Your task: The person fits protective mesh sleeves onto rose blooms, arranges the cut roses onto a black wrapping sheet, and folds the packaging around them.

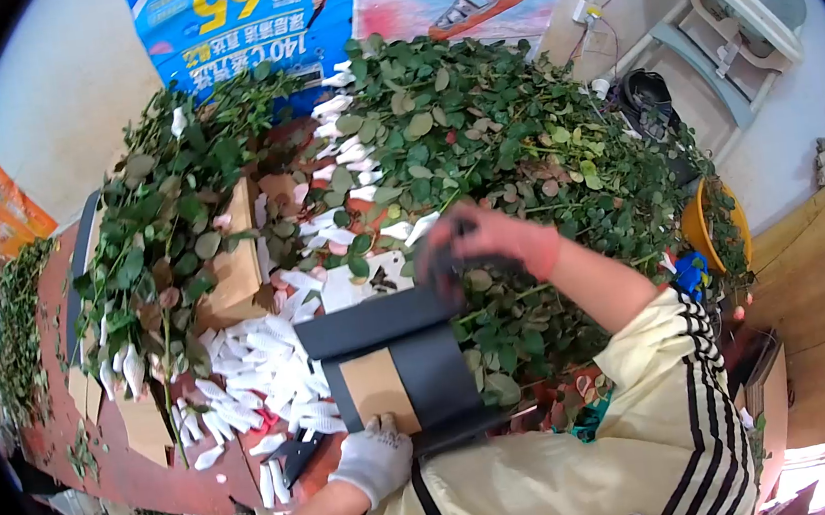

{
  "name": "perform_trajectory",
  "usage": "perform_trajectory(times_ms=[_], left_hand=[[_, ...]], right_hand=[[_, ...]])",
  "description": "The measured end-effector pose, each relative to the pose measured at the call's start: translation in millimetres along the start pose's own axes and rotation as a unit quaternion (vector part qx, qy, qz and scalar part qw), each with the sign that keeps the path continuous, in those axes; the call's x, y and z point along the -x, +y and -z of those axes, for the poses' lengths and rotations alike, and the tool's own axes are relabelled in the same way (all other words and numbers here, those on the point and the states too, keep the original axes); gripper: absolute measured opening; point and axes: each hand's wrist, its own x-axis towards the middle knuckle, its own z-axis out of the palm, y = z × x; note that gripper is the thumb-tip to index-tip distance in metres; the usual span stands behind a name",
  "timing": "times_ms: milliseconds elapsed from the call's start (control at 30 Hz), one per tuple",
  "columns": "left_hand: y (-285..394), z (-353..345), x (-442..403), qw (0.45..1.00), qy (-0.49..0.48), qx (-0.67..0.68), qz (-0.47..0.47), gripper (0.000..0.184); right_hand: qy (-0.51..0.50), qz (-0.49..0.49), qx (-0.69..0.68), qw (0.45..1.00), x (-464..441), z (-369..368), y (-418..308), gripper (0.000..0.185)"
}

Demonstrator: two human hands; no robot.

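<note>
My left hand, in a white glove, lies with its fingers on the lower edge of a tan strip on a black folded board. My right hand, in a red and dark glove, is above the board's upper right corner, close to the leafy rose stems. It is smeared by motion, so whether it holds anything cannot be made out. A heap of white netted rose heads lies left of the board. A row of white-sleeved rose heads runs up the table beyond it.
Leafy rose stems are piled at the back and right, with another pile on a cardboard box at left. A black tool lies near my left hand. A yellow bucket and a high chair stand right.
</note>
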Motion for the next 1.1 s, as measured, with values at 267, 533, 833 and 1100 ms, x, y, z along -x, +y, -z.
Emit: perform_trajectory(times_ms=[267,533,833,1100], left_hand=[[-3,-12,-5,1.0,-0.016,-0.009,0.015,0.036],[-1,-28,0,0.998,0.049,0.029,0.03,0.034],[2,-47,-6,0.978,0.15,0.117,0.084,0.028],[3,-55,-8,0.98,0.117,0.129,0.093,0.034]], right_hand=[[0.095,0.057,0.875,0.471,-74,164,194,0.009],[0.42,0.164,0.786,0.423,-115,240,-29,0.03],[0.34,-0.138,0.669,0.647,-240,284,33,0.048],[0.411,0.063,0.564,0.714,-180,306,-14,0.046]])
